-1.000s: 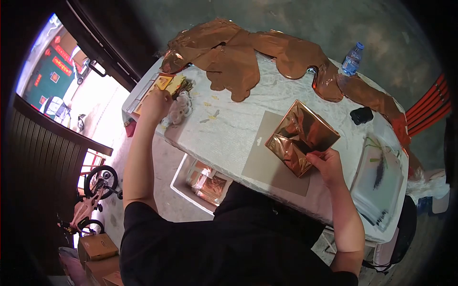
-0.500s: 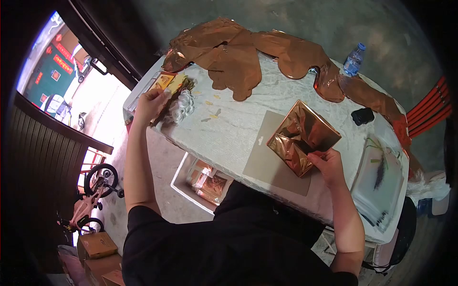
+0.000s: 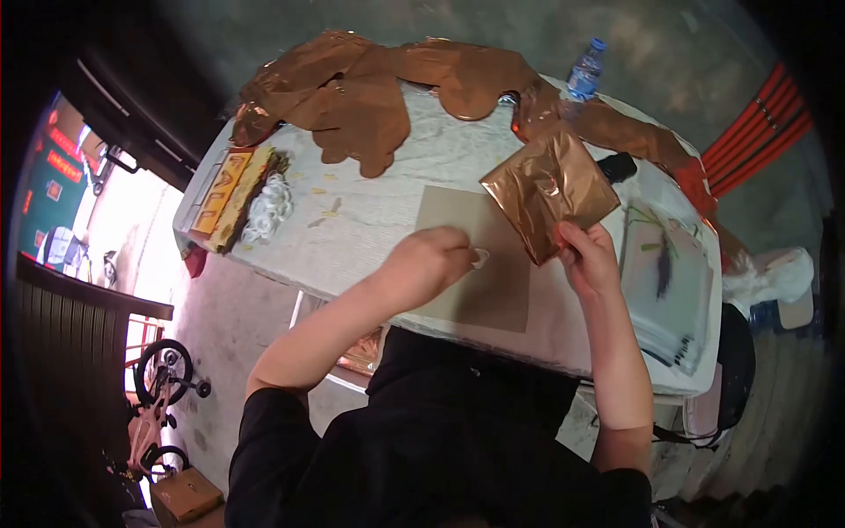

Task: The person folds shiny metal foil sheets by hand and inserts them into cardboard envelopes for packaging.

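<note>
My right hand (image 3: 588,255) grips the lower corner of a folded copper-coloured foil sheet (image 3: 550,189), held up above the table, thumb on top. My left hand (image 3: 429,266) is closed over a flat grey-beige board (image 3: 488,299), fingers curled together. A small white loop (image 3: 480,258) shows at its fingertips, apparently pinched; the rest is hidden by the hand. At the table's left end lie a yellow-and-orange stack of cards (image 3: 224,198) and a bunch of white curled loops (image 3: 268,209).
Large flat copper foil shapes (image 3: 361,114) spread along the far edge of the white-covered table (image 3: 352,207). A water bottle (image 3: 585,70), a black object (image 3: 618,167) and a stack of clear plastic bags (image 3: 664,290) are on the right. A box of foil packets (image 3: 359,356) sits below the table.
My left hand has moved from the yellow cards to above the board, with a white loop at its fingertips. My right hand has raised and turned the foil sheet. The view has shifted right.
</note>
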